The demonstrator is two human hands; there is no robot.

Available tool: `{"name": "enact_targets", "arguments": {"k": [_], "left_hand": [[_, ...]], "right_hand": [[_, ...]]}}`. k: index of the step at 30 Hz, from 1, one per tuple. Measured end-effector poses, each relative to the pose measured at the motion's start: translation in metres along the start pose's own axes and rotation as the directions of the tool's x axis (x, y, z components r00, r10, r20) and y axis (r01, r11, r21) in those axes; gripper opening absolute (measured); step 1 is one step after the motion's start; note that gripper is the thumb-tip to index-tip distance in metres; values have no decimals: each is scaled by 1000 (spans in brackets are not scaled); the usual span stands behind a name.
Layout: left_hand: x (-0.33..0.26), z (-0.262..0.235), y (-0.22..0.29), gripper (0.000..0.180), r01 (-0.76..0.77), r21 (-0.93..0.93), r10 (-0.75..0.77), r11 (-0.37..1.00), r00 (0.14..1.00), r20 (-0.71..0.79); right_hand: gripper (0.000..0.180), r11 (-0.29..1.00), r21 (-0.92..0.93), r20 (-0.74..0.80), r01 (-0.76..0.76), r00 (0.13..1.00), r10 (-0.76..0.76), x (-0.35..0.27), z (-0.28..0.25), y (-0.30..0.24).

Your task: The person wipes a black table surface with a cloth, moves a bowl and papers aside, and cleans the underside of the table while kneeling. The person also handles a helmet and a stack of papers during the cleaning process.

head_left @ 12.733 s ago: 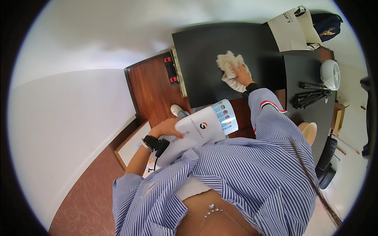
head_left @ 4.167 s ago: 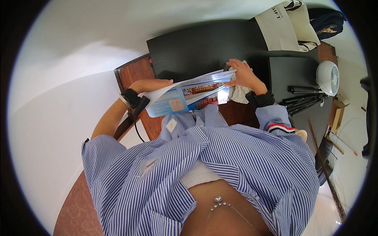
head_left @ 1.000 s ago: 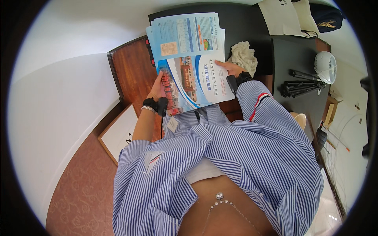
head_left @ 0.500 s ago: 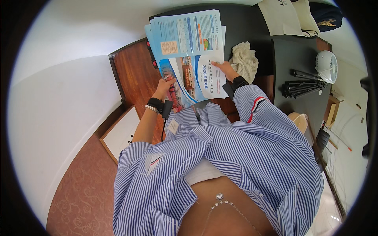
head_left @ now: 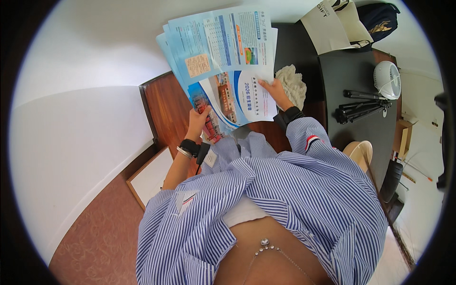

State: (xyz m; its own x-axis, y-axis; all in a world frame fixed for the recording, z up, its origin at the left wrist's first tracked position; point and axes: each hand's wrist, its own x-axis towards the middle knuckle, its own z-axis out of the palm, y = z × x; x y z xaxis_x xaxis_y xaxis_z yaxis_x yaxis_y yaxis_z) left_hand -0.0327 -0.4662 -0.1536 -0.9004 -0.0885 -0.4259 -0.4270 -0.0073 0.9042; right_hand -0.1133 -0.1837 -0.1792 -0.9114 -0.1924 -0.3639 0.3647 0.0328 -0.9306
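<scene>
Between my hands is a stack of glossy printed brochures, blue and white with pictures of buildings, its sheets slightly fanned at the left edge. My left hand grips the lower left side, thumb on top and fingers beneath. At the right edge my right hand pinches the stack, thumb on the front sheet; its other fingers are mostly hidden. Both wrists wear black bands with small black boxes. Just right of the stack lies a crumpled cream cloth on the dark desk.
On the dark desk to the right are a folded black tripod, a white fan and a cream paper bag. A dark bag sits behind. A white framed board leans at the left, above patterned reddish flooring.
The brochure stack has risen closer to me and looks larger, with both hands still on it. My view has shifted slightly.
</scene>
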Motion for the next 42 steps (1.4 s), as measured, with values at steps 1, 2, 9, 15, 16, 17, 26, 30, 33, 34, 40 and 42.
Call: {"name": "enact_targets", "arguments": {"k": [1, 2, 9, 15, 16, 17, 26, 30, 33, 34, 40, 42], "left_hand": [[-1, -1, 3, 17, -49, 47, 49, 998, 999, -6], [-1, -2, 5, 18, -54, 120, 56, 991, 998, -10], [37, 2, 3, 19, -284, 123, 302, 951, 938, -168], [44, -1, -17, 20, -327, 181, 358, 928, 917, -175], [40, -3, -21, 20, -321, 159, 346, 934, 923, -170], [36, -5, -22, 19, -320, 134, 340, 938, 926, -165], [2, -38, 13, 62, -211, -14, 210, 977, 965, 159], [1, -49, 58, 84, -461, 31, 443, 887, 868, 224], [1, -52, 78, 88, -488, 1, 461, 873, 825, 328], [2, -52, 81, 88, -445, -105, 452, 889, 817, 359], [21, -54, 73, 55, -412, 91, 366, 907, 875, 319], [28, -54, 73, 43, -123, 169, 80, 978, 967, 244]], "right_hand": [[30, 1000, 11, -11, 19, 1000, -19, -2, 2, -3], [30, 1000, 4, -47, -12, 999, 13, -2, 4, -6], [28, 945, -39, -34, 325, 945, -326, 13, 11, -22], [34, 902, -206, 18, 380, 923, -385, 14, 1, -10], [34, 929, -188, 47, 320, 947, -317, 11, -1, -5], [35, 953, -170, 78, 252, 967, -242, 7, -2, -1], [27, 932, -279, 168, 233, 967, -191, -20, -11, -3], [29, 846, -343, 382, 409, 883, -273, -20, -18, -26], [30, 874, -232, 419, 427, 855, -306, -20, -21, -41], [30, 875, -209, 425, 436, 846, -320, -20, -21, -44], [36, 925, -357, 198, 129, 978, -60, -20, -17, -38], [35, 930, -243, 185, 278, 954, -237, -15, -13, -34]]}}
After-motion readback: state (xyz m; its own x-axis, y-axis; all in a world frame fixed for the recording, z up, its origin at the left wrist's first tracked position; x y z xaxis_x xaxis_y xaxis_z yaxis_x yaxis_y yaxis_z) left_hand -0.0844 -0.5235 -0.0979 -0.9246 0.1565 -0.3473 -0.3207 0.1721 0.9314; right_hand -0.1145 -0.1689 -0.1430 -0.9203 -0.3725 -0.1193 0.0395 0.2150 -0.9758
